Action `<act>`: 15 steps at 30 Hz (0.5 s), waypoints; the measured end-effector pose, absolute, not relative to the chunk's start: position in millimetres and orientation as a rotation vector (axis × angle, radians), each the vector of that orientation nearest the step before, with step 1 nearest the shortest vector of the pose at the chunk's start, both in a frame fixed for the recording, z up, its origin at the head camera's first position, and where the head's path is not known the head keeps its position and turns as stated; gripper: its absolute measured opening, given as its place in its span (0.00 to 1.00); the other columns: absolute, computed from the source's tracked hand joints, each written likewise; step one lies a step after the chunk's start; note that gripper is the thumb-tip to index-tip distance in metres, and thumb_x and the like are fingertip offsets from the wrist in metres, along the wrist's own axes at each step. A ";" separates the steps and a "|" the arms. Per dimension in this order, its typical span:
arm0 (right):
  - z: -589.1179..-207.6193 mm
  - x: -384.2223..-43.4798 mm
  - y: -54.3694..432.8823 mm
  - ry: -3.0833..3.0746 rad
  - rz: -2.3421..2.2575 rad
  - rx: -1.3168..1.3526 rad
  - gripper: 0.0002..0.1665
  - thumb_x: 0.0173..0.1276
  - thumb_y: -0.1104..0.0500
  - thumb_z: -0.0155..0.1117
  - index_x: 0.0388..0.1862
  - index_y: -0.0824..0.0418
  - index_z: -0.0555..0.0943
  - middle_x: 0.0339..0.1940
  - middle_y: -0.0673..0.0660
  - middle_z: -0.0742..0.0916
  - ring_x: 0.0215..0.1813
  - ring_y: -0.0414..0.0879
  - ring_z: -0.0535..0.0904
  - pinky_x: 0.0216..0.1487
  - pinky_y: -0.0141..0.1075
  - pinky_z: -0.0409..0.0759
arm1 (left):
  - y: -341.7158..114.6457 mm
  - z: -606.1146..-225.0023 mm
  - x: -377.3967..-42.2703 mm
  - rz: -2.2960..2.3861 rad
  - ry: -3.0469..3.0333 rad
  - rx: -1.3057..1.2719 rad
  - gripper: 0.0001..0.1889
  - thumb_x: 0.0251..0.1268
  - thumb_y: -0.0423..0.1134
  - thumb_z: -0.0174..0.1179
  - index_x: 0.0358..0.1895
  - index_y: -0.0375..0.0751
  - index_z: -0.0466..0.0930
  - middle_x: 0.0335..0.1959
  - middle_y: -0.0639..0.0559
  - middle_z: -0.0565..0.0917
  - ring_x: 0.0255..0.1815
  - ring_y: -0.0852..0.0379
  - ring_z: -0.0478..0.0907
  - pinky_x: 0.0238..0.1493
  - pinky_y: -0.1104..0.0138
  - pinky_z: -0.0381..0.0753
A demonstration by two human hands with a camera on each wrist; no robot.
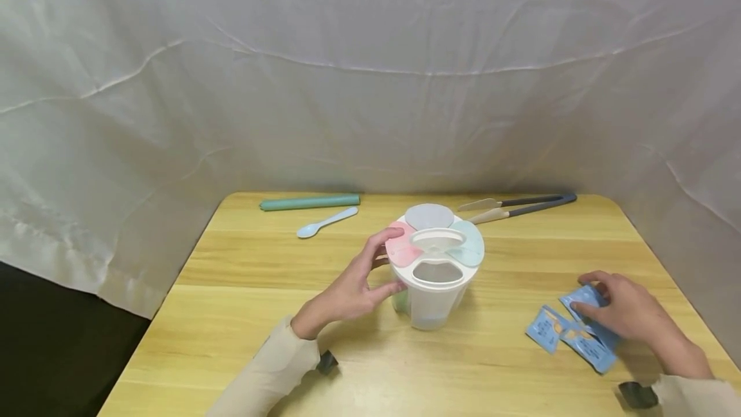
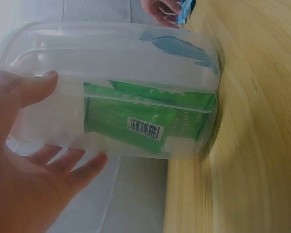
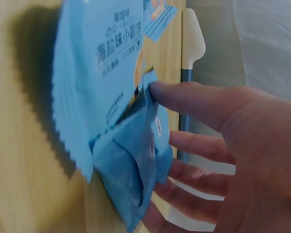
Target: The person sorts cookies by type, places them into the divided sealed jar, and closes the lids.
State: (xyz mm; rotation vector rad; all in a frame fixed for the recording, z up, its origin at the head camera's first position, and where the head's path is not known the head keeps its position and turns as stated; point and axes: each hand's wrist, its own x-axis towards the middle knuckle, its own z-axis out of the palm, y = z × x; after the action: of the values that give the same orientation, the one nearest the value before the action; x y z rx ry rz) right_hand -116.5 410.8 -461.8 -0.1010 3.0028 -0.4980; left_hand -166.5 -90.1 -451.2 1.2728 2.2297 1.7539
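A divided storage canister point(image 1: 431, 314) stands on the table, its white lid carrying pink, grey and mint flaps and an opening at the front. Around its left side, my left hand point(image 1: 350, 288) grips it with thumb and fingers spread apart. Through its clear wall in the left wrist view show green packets point(image 2: 131, 116) in one compartment and something blue point(image 2: 179, 48) in another. At the right, my right hand point(image 1: 631, 311) pinches a blue biscuit packet point(image 3: 131, 155) between thumb and fingers. Other blue biscuit packets point(image 1: 589, 347) lie beside and under it.
A pale blue spoon point(image 1: 327, 222) and a green rod-like item point(image 1: 309, 202) lie at the back left. Tongs point(image 1: 535, 205) with dark handles rest behind the canister to the right. Pale cloth point(image 1: 370, 114) hangs along the table's back and sides.
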 end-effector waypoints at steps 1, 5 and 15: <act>-462.8 -117.1 410.0 3.009 -0.514 -0.092 0.38 0.65 0.50 0.84 0.63 0.74 0.81 0.48 0.76 0.88 0.47 0.69 0.86 0.41 0.62 0.87 | -90.1 -451.1 -166.7 1.753 2.230 1.274 0.47 0.68 0.22 0.71 0.85 0.47 0.54 0.86 0.44 0.64 0.78 0.40 0.75 0.80 0.50 0.81; -467.6 -119.2 407.2 3.053 -0.578 -0.069 0.37 0.64 0.54 0.84 0.64 0.72 0.81 0.53 0.80 0.87 0.50 0.74 0.86 0.42 0.65 0.87 | -89.9 -451.7 -166.7 1.749 2.225 1.275 0.47 0.69 0.23 0.71 0.85 0.47 0.54 0.86 0.44 0.64 0.77 0.41 0.76 0.80 0.50 0.81; -469.8 -124.3 396.2 3.278 -0.915 -0.220 0.26 0.63 0.71 0.80 0.61 0.66 0.85 0.43 0.66 0.91 0.43 0.39 0.88 0.35 0.23 0.82 | -90.7 -448.8 -166.5 1.740 2.242 1.272 0.47 0.69 0.24 0.71 0.85 0.48 0.54 0.85 0.44 0.65 0.76 0.43 0.77 0.80 0.51 0.81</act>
State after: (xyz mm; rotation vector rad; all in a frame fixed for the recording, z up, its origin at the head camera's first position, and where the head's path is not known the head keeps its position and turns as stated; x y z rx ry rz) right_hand -124.3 396.2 -469.8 -0.2204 3.2776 -0.9147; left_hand -166.5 -90.7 -448.8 1.2718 2.2423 1.7404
